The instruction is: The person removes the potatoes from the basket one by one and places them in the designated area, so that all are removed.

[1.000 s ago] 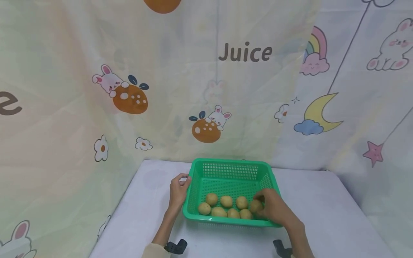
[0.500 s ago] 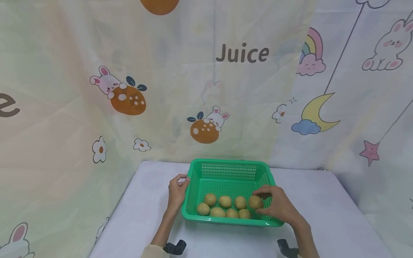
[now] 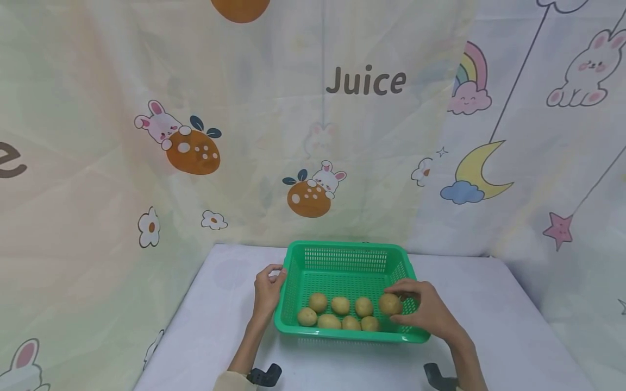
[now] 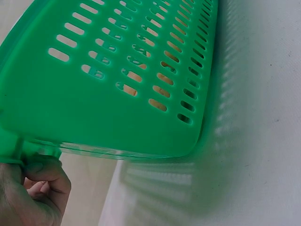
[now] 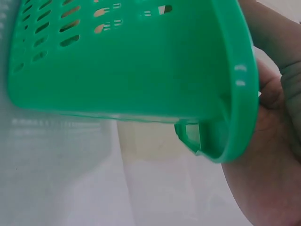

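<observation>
A green plastic basket [image 3: 349,335] with slotted walls sits on the white table. My left hand [image 3: 267,288] grips its left rim, and in the left wrist view the fingers curl at the rim beside the slotted wall. Inside the basket's right end, my right hand [image 3: 426,308] pinches a potato [image 3: 390,304] between thumb and fingers. Several other potatoes [image 3: 340,306] lie in two loose rows along the near side. In the right wrist view the basket's end wall [image 5: 127,80] hides the fingertips and the held potato; part of the hand [image 5: 258,174] shows past the rim.
The white-covered table [image 3: 489,320] extends around the basket. A patterned cloth [image 3: 264,108] hangs close behind and along both sides of it. Each wrist carries a dark camera mount, such as the left mount [image 3: 265,376].
My right hand has drawn the potato up slightly from the near right corner of the basket, with its palm shifting right. The left hand keeps its grip on the rim.
</observation>
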The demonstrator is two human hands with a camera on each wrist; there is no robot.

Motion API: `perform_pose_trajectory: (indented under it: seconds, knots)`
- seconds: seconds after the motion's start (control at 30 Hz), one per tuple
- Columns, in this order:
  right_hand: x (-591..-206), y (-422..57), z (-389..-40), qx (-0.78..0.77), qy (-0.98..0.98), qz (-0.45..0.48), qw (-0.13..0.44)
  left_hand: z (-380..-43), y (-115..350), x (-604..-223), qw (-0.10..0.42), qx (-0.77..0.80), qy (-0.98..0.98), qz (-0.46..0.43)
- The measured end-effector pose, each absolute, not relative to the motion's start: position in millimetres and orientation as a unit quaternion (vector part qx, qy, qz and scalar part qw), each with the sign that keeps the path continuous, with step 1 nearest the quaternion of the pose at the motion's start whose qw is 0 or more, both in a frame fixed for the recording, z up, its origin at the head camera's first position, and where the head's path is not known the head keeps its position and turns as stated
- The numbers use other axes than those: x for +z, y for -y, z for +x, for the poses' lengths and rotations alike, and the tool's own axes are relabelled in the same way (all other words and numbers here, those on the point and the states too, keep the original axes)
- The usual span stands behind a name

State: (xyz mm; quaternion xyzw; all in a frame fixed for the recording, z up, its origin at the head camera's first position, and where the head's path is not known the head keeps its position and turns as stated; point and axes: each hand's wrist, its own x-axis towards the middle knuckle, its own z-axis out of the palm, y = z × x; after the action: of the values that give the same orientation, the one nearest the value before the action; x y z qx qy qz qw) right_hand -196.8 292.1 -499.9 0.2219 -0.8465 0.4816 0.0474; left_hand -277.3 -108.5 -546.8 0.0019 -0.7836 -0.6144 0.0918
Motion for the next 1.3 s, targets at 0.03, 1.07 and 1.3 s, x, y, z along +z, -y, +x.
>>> perform_pose_trajectory:
  seconds: [0.03, 1.07, 1.3]
  knots:
    - [-500.4, -293.3, -196.9, 0.486, 0.843, 0.225, 0.049, -277.2, 108.6, -546.6, 0.090, -0.615, 0.783, 0.002]
    - [-502.5, -331.2, -193.8, 0.532, 0.808, 0.235, 0.095, -280.0, 110.6, -548.0, 0.090, -0.621, 0.778, -0.004]
    - [-495.5, -339.9, -189.2, 0.520, 0.813, 0.238, 0.114, -279.3, 109.9, -547.6, 0.089, -0.620, 0.779, -0.005]
